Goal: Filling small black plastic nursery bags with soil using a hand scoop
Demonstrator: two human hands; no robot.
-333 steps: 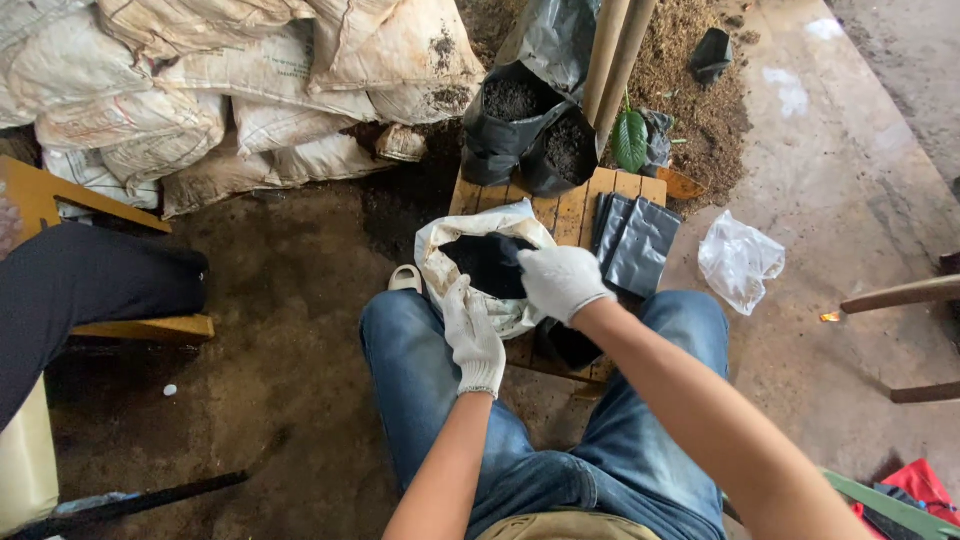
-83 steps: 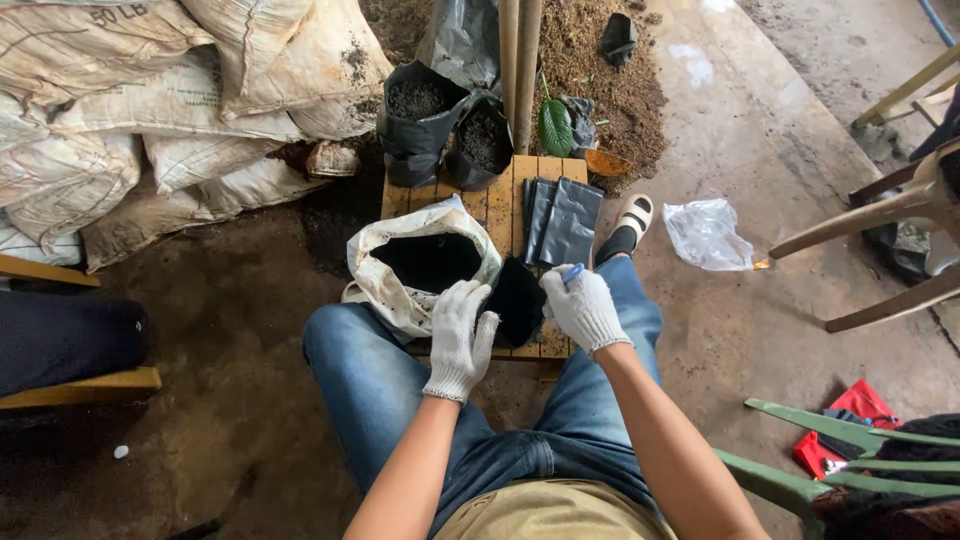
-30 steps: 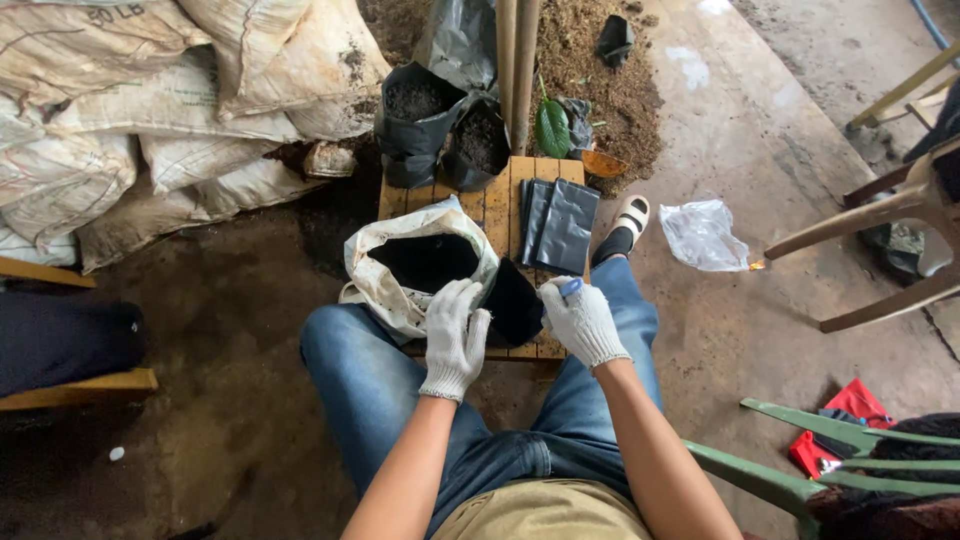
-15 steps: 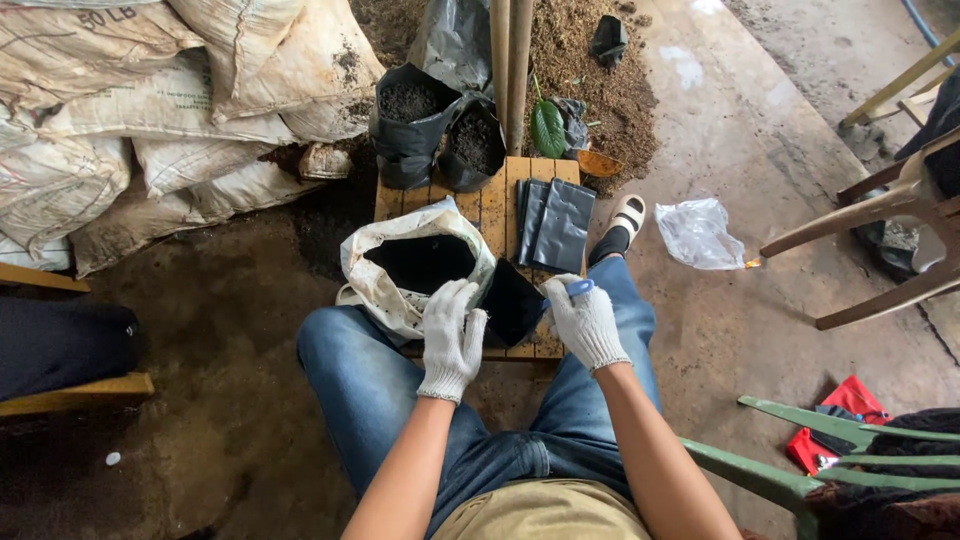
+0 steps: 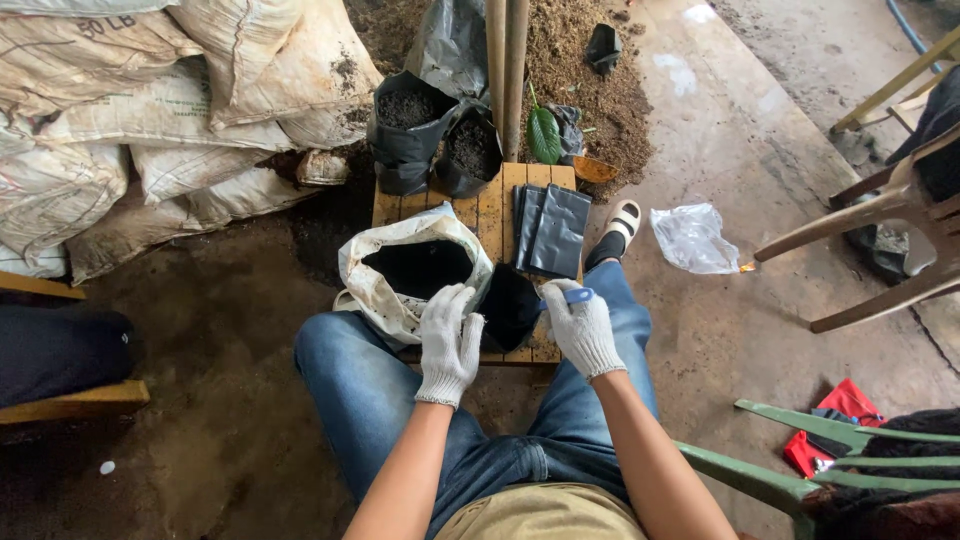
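A small black plastic bag (image 5: 510, 305) is held open between the gloved left hand (image 5: 448, 335) and gloved right hand (image 5: 582, 325). A blue object (image 5: 578, 295) is pinched in the right hand. Just beyond the left hand, a white sack (image 5: 385, 285) of dark soil is seen on a wooden pallet (image 5: 490, 205); flat black bags (image 5: 552, 228) are stacked beyond the right hand.
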